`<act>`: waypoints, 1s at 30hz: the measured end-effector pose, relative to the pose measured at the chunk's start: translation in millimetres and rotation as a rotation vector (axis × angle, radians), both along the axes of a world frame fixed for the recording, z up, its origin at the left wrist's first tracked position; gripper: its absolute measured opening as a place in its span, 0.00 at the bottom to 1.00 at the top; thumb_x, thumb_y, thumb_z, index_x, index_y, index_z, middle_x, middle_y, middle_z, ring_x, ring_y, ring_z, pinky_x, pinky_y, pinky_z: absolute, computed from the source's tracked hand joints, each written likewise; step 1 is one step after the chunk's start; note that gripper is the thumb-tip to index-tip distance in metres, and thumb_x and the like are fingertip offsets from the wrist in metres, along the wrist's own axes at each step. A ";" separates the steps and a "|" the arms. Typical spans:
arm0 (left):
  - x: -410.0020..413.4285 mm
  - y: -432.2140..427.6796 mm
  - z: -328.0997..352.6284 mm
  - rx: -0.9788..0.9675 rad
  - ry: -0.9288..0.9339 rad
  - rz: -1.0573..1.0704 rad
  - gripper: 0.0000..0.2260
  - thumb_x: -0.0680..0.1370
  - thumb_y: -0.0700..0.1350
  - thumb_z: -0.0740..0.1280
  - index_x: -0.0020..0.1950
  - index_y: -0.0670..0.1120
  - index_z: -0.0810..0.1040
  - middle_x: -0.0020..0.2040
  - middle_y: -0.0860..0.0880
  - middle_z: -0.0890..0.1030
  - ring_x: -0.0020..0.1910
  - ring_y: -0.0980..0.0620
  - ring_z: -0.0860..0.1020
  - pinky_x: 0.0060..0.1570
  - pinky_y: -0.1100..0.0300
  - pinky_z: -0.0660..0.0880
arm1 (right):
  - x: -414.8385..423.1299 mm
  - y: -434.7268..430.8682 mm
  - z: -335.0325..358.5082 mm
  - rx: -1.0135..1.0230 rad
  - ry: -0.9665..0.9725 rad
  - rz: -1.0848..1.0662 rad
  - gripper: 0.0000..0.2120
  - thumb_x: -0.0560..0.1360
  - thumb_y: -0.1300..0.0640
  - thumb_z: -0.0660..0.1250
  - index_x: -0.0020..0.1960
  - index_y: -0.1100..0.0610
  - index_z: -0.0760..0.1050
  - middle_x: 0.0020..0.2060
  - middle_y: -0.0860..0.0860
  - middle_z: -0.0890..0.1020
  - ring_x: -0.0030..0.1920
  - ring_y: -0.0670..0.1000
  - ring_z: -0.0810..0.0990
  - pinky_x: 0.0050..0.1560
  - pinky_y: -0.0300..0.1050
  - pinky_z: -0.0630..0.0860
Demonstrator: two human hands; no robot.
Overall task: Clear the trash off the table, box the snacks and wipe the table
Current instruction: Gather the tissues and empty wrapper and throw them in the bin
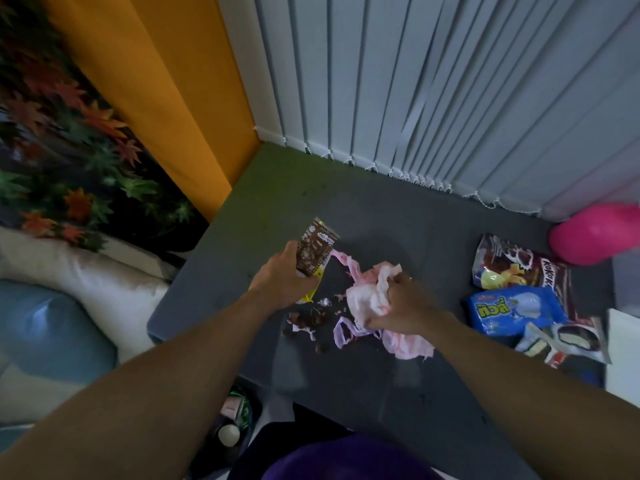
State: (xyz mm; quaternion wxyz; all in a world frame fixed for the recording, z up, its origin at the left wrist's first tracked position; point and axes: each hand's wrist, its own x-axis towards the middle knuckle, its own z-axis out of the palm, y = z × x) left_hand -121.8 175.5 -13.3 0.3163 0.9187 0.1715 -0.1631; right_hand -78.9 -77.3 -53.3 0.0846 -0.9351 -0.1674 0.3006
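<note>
Seen from the head camera, the left hand (pixel 282 275) is curled round a brown snack packet (pixel 317 251), holding it over the left part of the dark table (pixel 346 202). The right hand (pixel 403 303) clutches crumpled pink tissue (pixel 367 296) mid-table. Spilled chocolate balls (pixel 304 318) lie near the left hand. On the right edge sit a brown bag (pixel 512 265) and a blue bag (pixel 509 310).

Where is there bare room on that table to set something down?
Bare: the far strip of table below the blinds, and the near edge. Crowded: the middle, with pink tissue and chocolate crumbs, and the right side with snack bags.
</note>
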 end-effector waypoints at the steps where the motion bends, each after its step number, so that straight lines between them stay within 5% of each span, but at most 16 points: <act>1: -0.7 -0.7 -1.0 0.002 0.002 -0.005 0.25 0.71 0.56 0.74 0.60 0.51 0.65 0.51 0.47 0.79 0.48 0.42 0.80 0.50 0.46 0.79 | -4.2 0.0 -1.5 -0.029 -0.004 0.021 0.52 0.57 0.31 0.74 0.72 0.57 0.63 0.69 0.56 0.67 0.67 0.61 0.68 0.65 0.51 0.69; 7: -5.2 0.9 -5.9 0.001 0.022 -0.008 0.24 0.71 0.57 0.73 0.59 0.52 0.64 0.51 0.47 0.79 0.48 0.42 0.80 0.50 0.45 0.80 | -10.8 2.2 -16.8 -0.096 -0.034 0.103 0.59 0.52 0.38 0.79 0.74 0.48 0.51 0.70 0.54 0.60 0.68 0.61 0.62 0.63 0.59 0.74; 11: -7.1 6.3 -5.9 0.009 0.029 0.002 0.24 0.71 0.57 0.73 0.58 0.52 0.64 0.51 0.47 0.79 0.48 0.43 0.79 0.51 0.45 0.79 | -3.3 1.5 -19.3 -0.005 -0.062 0.081 0.42 0.65 0.52 0.79 0.73 0.54 0.63 0.66 0.57 0.72 0.64 0.59 0.72 0.63 0.49 0.73; 14: -7.8 9.8 -5.2 0.025 0.028 0.013 0.24 0.71 0.58 0.73 0.57 0.53 0.64 0.52 0.47 0.79 0.49 0.43 0.79 0.51 0.45 0.79 | 2.1 0.8 -16.0 0.086 -0.049 0.006 0.28 0.70 0.63 0.69 0.69 0.52 0.68 0.55 0.56 0.79 0.55 0.59 0.80 0.50 0.46 0.75; 18: -7.2 14.9 -3.7 0.038 0.020 0.020 0.24 0.71 0.58 0.73 0.58 0.52 0.64 0.52 0.48 0.78 0.49 0.44 0.79 0.50 0.47 0.79 | 6.8 1.5 -5.8 0.086 -0.039 -0.108 0.06 0.71 0.63 0.67 0.45 0.55 0.73 0.37 0.50 0.77 0.43 0.57 0.82 0.40 0.43 0.70; 20: -6.0 16.4 -2.0 0.039 0.024 0.034 0.24 0.71 0.57 0.73 0.58 0.51 0.65 0.52 0.49 0.78 0.49 0.44 0.79 0.50 0.46 0.79 | 10.7 3.0 1.6 0.144 -0.043 -0.194 0.08 0.71 0.61 0.68 0.37 0.53 0.70 0.32 0.48 0.76 0.37 0.54 0.79 0.37 0.42 0.69; 26: 0.3 17.0 3.3 0.053 0.028 0.054 0.26 0.71 0.57 0.73 0.61 0.51 0.65 0.54 0.48 0.78 0.51 0.43 0.79 0.53 0.45 0.79 | 31.1 7.0 23.2 0.331 -0.118 -0.403 0.09 0.69 0.62 0.67 0.33 0.54 0.69 0.29 0.50 0.77 0.32 0.52 0.77 0.30 0.40 0.67; 30: 7.0 17.5 9.8 0.033 -0.006 0.072 0.26 0.72 0.56 0.73 0.63 0.51 0.65 0.55 0.47 0.78 0.52 0.42 0.79 0.53 0.46 0.79 | 53.8 13.8 37.9 0.398 -0.192 -0.433 0.03 0.66 0.58 0.68 0.37 0.57 0.74 0.32 0.51 0.79 0.35 0.53 0.79 0.35 0.43 0.71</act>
